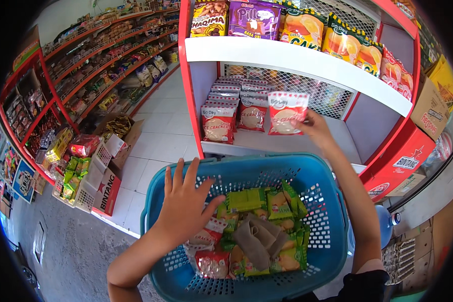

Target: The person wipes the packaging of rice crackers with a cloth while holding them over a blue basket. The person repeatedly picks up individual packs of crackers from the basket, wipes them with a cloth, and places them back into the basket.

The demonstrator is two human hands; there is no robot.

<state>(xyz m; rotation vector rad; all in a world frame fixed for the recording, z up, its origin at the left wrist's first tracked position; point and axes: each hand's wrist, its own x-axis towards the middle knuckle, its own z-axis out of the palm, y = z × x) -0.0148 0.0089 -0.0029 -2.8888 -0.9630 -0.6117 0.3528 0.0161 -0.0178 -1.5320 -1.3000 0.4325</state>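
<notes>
My right hand [314,127] grips a red and white cracker packet [287,113] by its right edge, upright at the front of the lower shelf. Left of it on that shelf stand rows of like packets [219,121]. Over the left side of a blue plastic basket [332,191] hovers my left hand [183,204], fingers spread, holding nothing. Inside the basket lie several green snack packets [245,200], a few red and white cracker packets [212,263] partly under my left hand, and a crumpled grey-brown cloth [260,241] on top.
The red and white display rack [292,53] holds larger snack bags [254,19] on its upper shelf. A white crate [88,183] of packets stands on the left, near long stocked shelves [116,50]. Red boxes [397,153] and a blue water jug [382,226] are at the right.
</notes>
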